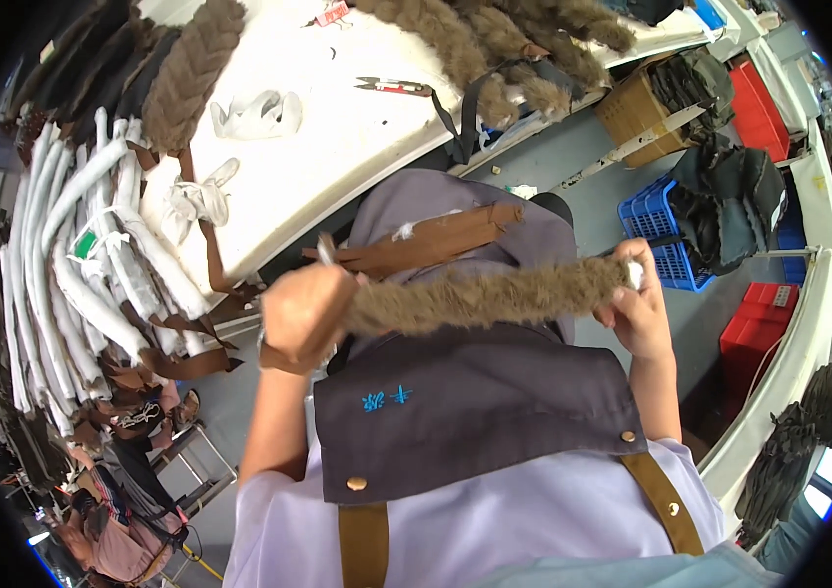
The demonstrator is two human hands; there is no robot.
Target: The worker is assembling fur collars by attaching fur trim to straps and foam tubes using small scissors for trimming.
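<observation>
A brown furry strip, shaped like a tube, stretches level across the front of my dark apron. Its left end is gripped in my left hand, whose fingers are closed around it; a bit of something pale pokes up above that fist. At the other end my right hand pinches the strip, where white filling shows. Brown flat fabric strips lie on my lap just beyond the fur.
On the white table are thread snips, white gloves, a braided brown piece and fur strips. White padded rolls hang over its left end. Right stand a blue crate and a cardboard box.
</observation>
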